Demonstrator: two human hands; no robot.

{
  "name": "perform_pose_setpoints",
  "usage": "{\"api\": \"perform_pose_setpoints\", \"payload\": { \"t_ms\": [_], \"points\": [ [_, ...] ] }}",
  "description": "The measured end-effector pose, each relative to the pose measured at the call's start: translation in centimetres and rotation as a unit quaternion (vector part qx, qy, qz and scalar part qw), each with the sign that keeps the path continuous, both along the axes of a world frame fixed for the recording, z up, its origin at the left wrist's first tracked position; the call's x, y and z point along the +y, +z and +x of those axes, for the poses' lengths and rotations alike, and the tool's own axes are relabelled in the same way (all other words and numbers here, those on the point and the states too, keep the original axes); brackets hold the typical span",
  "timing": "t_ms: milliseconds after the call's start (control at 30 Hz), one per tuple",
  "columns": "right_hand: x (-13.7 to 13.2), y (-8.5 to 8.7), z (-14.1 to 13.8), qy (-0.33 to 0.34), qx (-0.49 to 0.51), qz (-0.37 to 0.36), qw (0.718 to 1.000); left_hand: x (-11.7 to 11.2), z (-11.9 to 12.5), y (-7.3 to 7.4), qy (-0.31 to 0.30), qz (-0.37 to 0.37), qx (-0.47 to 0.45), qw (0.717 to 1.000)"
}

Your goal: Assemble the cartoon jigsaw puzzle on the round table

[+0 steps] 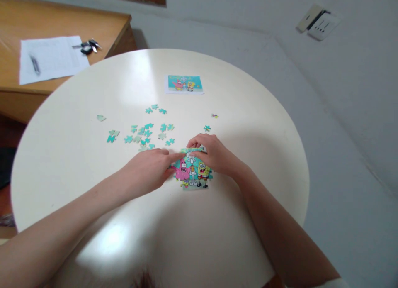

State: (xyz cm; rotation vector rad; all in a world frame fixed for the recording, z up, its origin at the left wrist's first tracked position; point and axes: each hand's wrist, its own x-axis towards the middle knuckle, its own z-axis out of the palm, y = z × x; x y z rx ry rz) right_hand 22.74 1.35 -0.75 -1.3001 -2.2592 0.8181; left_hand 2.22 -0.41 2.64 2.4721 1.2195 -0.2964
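A partly assembled SpongeBob SquarePants jigsaw puzzle (193, 174) lies flat near the middle of a round white table (248, 97), its three cartoon figures facing the person at work on it. The left hand (154, 165) reaches in with index finger extended onto the puzzle's upper left, the thumb parted from it at the left edge; whether the two pinch anything cannot be told. The right hand (214, 153) arches over the upper right, thumb and bent fingers slightly apart at the top edge; whether they grip a piece is unclear. Just beyond it lie a teal piece (207, 128) and a small multicolored piece (214, 115). Loose green and teal pieces (147, 133) spread to the left, while a matching picture sheet (185, 84) lies farther back. On a wooden desk (77, 18), keys (90, 46) and a pen (35, 65) rest on white paper (56, 62).
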Motion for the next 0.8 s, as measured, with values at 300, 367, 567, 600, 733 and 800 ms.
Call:
{"api": "perform_pose_setpoints", "payload": {
  "t_ms": [300,367,567,600,733,800],
  "points": [
    [0.08,-0.02,0.15,0.019,0.028,-0.011,0.999,0.04,0.06,-0.04,-0.003,0.0,0.003,1.0],
    [0.11,-0.07,0.17,0.02,0.035,-0.01,0.999,0.04,0.06,-0.03,-0.003,-0.002,0.004,1.0],
    [0.07,0.16,0.22,0.021,0.043,-0.023,0.999,0.07,-0.04,-0.09,-0.013,0.003,0.007,1.0],
    [0.06,0.23,0.22,0.023,0.045,-0.026,0.998,0.08,-0.06,-0.12,-0.015,0.005,0.009,1.0],
    [0.09,0.33,0.22,0.024,0.057,-0.029,0.998,0.1,-0.14,-0.24,-0.018,0.01,0.007,1.0],
    [0.12,0.29,0.25,0.022,0.063,-0.03,0.997,0.1,-0.2,-0.31,-0.017,0.011,-0.001,1.0]
  ]
}}
